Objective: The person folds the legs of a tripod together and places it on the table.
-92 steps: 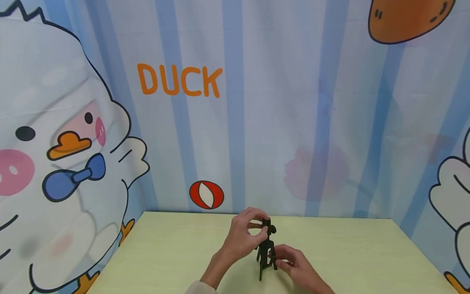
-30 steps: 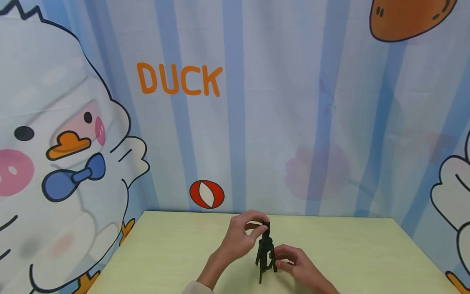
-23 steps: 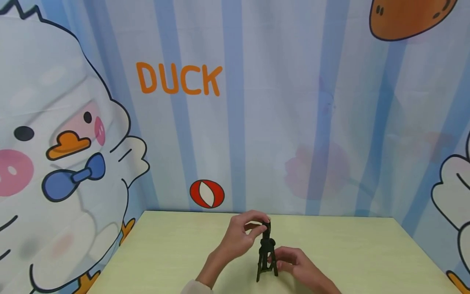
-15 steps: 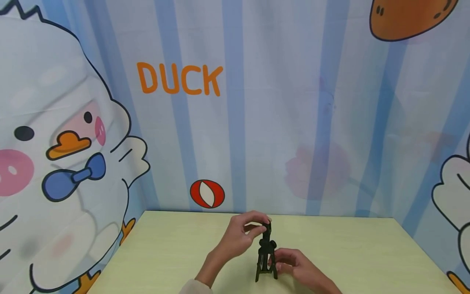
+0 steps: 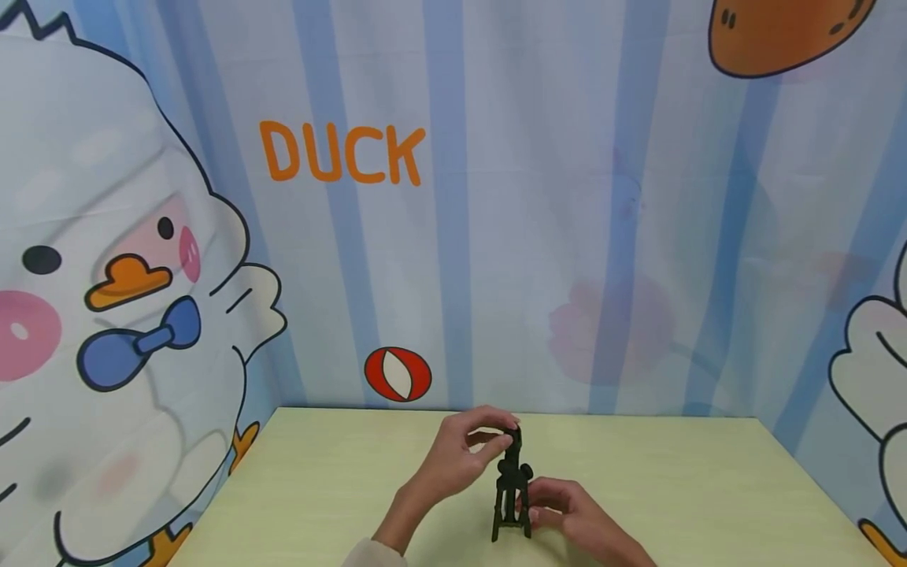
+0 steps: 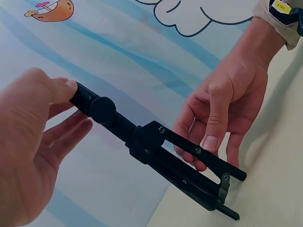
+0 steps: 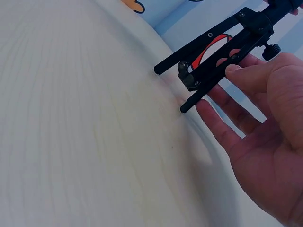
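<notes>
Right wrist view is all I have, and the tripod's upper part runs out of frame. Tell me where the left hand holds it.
Observer: The left hand grips the tripod by its top end.
Operator: Name what sits just below there.
Observer: A round black knob, plain in the left wrist view.
Operator: Now read me the backdrop.
Observer: In the head view it says DUCK, in orange letters.

Left hand [image 5: 456, 457] higher, right hand [image 5: 575, 513] lower, both in pinches.
</notes>
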Demonstrator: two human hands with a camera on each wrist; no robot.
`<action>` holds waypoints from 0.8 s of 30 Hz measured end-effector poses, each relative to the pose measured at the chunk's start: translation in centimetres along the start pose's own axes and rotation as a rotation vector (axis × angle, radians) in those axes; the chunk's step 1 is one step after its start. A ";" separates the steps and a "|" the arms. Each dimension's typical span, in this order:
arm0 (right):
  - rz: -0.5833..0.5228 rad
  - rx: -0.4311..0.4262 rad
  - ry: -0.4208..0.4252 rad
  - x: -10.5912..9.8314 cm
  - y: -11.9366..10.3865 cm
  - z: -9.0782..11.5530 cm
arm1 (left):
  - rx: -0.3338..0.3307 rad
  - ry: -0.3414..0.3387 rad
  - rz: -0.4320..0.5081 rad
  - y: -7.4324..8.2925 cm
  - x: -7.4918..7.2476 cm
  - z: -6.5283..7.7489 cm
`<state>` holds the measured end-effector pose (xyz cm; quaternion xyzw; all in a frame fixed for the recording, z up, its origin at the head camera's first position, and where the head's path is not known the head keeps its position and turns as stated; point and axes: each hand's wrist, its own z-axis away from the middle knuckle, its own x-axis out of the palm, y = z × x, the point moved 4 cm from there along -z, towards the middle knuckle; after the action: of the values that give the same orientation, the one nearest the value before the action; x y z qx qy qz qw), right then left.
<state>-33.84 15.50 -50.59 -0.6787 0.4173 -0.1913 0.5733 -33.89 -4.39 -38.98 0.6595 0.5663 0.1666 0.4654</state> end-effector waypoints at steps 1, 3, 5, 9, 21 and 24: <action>0.009 -0.004 0.004 0.0 0.0 0.0 | 0.013 0.015 -0.008 0.1 0.0 0.0; 0.025 -0.005 0.005 0.0 0.0 0.0 | 0.041 0.049 -0.031 0.2 -0.1 0.0; 0.023 0.003 -0.003 0.0 0.0 0.0 | 0.062 0.074 -0.059 0.3 -0.1 0.0; -0.005 0.037 -0.012 0.2 0.1 0.0 | 0.077 0.084 -0.094 0.4 -0.1 0.0; 0.006 0.099 0.205 -0.8 0.1 0.0 | 0.055 0.061 -0.073 0.7 0.1 0.1; 0.010 0.087 0.179 -0.7 0.2 -0.1 | 0.041 0.043 -0.067 0.7 0.1 0.1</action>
<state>-34.39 16.02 -50.62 -0.6312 0.4614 -0.2665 0.5637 -33.35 -4.29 -38.53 0.6460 0.6011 0.1533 0.4448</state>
